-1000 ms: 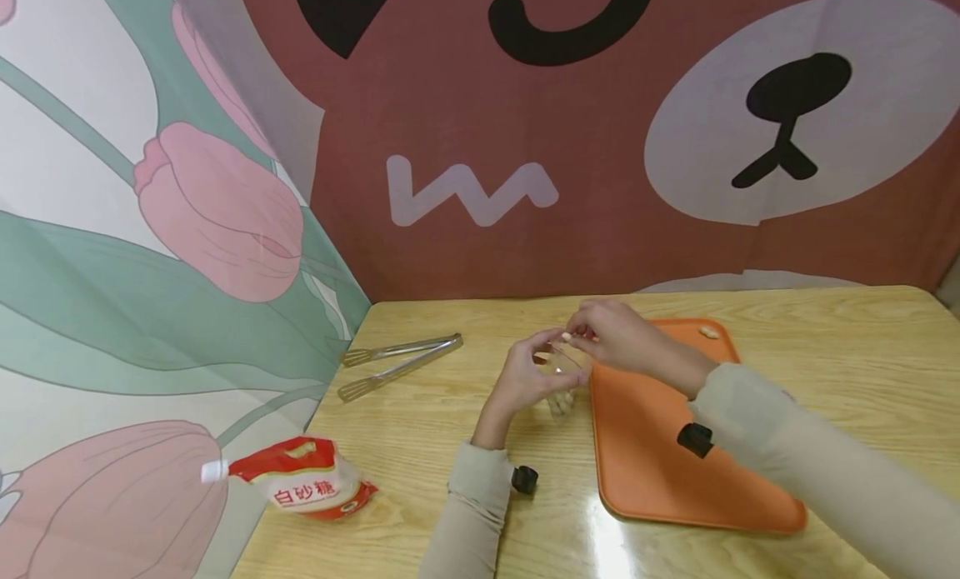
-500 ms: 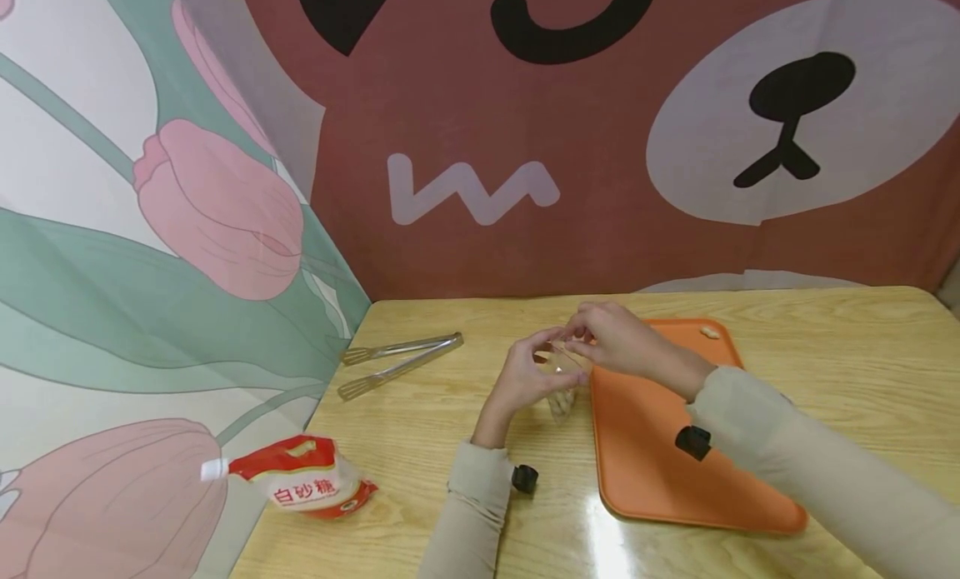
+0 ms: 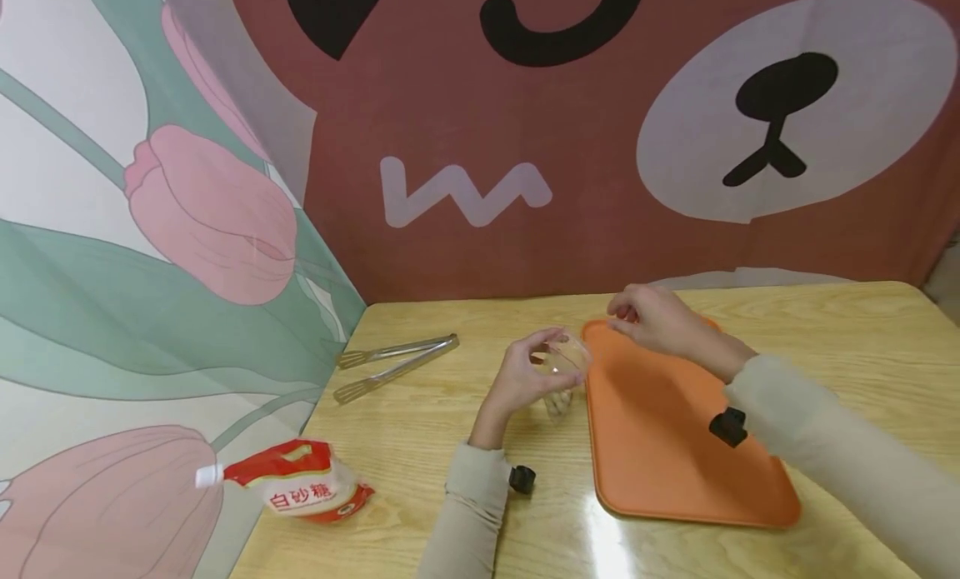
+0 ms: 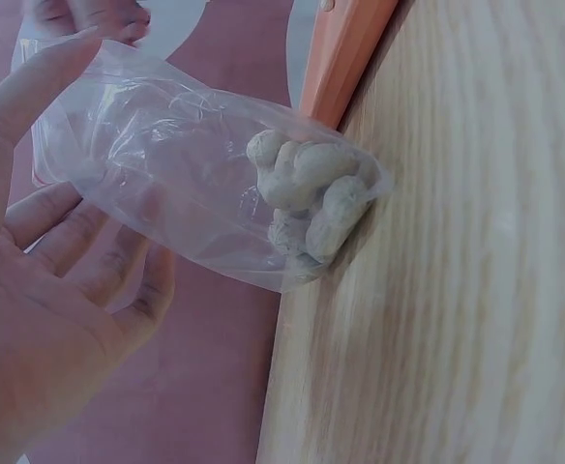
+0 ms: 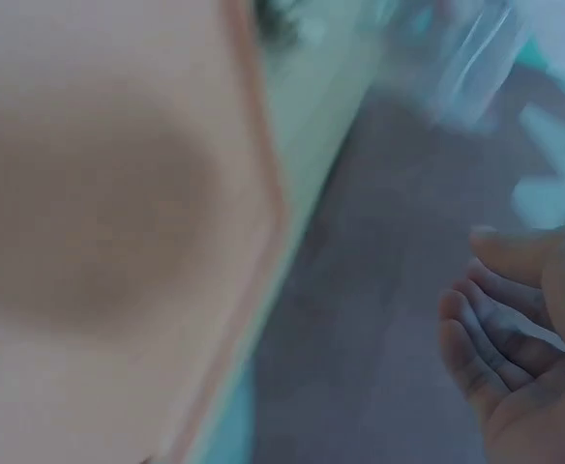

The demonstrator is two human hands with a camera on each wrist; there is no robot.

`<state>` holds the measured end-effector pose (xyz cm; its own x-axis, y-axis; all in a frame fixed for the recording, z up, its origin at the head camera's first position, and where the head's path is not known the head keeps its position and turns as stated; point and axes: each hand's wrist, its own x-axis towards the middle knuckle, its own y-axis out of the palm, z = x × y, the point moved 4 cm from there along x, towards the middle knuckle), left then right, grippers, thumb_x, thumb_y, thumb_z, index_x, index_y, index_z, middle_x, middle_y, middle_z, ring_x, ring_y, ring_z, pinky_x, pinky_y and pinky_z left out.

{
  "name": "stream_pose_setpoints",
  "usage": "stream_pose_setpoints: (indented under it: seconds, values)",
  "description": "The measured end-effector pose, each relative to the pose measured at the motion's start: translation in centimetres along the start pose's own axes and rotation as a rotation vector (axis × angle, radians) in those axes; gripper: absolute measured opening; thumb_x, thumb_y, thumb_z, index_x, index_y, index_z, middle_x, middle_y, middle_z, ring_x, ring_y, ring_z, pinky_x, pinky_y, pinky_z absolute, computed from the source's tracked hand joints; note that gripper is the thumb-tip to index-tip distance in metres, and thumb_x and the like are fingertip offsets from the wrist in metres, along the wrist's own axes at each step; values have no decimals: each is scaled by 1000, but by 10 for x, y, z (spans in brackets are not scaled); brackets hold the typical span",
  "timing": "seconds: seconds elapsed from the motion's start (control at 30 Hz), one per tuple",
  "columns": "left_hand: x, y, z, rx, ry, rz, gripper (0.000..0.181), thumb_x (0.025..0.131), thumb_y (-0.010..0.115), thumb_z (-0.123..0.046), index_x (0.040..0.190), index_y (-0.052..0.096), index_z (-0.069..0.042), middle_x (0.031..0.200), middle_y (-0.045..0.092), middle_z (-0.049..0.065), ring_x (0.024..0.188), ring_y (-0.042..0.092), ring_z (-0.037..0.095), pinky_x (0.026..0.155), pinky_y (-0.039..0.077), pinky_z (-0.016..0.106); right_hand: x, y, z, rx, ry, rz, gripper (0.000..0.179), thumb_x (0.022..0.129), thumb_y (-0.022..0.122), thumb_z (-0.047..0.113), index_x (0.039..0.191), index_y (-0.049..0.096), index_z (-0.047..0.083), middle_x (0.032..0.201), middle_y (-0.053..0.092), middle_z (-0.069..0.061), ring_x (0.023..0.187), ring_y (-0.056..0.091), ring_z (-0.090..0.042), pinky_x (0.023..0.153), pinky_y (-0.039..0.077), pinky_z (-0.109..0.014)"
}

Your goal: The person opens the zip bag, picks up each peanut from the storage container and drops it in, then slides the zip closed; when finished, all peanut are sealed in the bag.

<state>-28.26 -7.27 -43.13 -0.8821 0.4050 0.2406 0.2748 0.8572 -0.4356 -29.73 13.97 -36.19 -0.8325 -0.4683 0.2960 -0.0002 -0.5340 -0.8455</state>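
My left hand (image 3: 521, 375) holds a clear plastic bag (image 4: 176, 145) near its mouth, thumb on one side and fingers on the other, keeping the mouth spread. Several unshelled peanuts (image 4: 312, 184) lie in the bag's bottom end, which reaches down to the wooden table. My right hand (image 3: 663, 316) is over the far part of the orange board (image 3: 675, 437), apart from the bag. In the right wrist view its fingers (image 5: 486, 338) are loosely bent with nothing visible between them. The board's far right corner is hidden behind the right hand and forearm.
Metal tongs (image 3: 397, 362) lie spread on the table left of the bag. Nearer the front left is a red and white sugar bag (image 3: 303, 483) with a white cap. A printed cloth wall (image 3: 465, 262) rises right behind the table, another along its left side.
My right hand was at the bag's mouth, pinching a small pale piece a second ago; the piece then went from sight. The hand has since moved right over the board. My left hand stays put.
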Motion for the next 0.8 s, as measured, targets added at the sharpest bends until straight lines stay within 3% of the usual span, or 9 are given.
stream_pose_setpoints:
  seconds: [0.13, 0.27, 0.4, 0.53, 0.8]
  values:
    - [0, 0, 2, 1, 5, 3, 71, 78, 87, -25, 140, 57, -12, 127, 62, -7, 105, 57, 12, 89, 49, 32, -10, -1, -46, -5, 98, -26, 21, 92, 71, 9, 105, 71, -7, 94, 69, -16, 81, 65, -28, 70, 55, -46]
    - [-2, 0, 3, 4, 4, 9, 71, 79, 86, -27, 141, 56, -12, 128, 62, -7, 107, 56, 11, 90, 48, 32, -23, 1, -91, -29, 193, 13, 24, 93, 68, 9, 106, 68, -12, 98, 68, -24, 87, 64, -37, 74, 53, -54]
    - [-3, 0, 3, -2, 1, 9, 70, 79, 86, -27, 141, 57, -14, 128, 62, -7, 107, 56, 12, 90, 48, 33, -34, 4, -123, -49, 254, 60, 22, 92, 66, 6, 100, 68, -14, 92, 68, -26, 77, 63, -35, 70, 53, -54]
    - [-2, 0, 3, -5, 5, 8, 70, 78, 87, -26, 141, 57, -14, 128, 62, -5, 106, 57, 12, 91, 48, 32, -39, 8, -140, -62, 288, 89, 18, 90, 66, 4, 95, 69, -13, 87, 68, -23, 69, 62, -28, 65, 53, -49]
    - [0, 0, 1, -24, 9, 18, 69, 79, 86, -24, 140, 57, -12, 130, 62, 10, 105, 58, 17, 92, 48, 38, -43, 15, -150, -78, 299, 106, 15, 91, 66, 3, 96, 71, -10, 86, 69, -19, 76, 64, -34, 70, 54, -51]
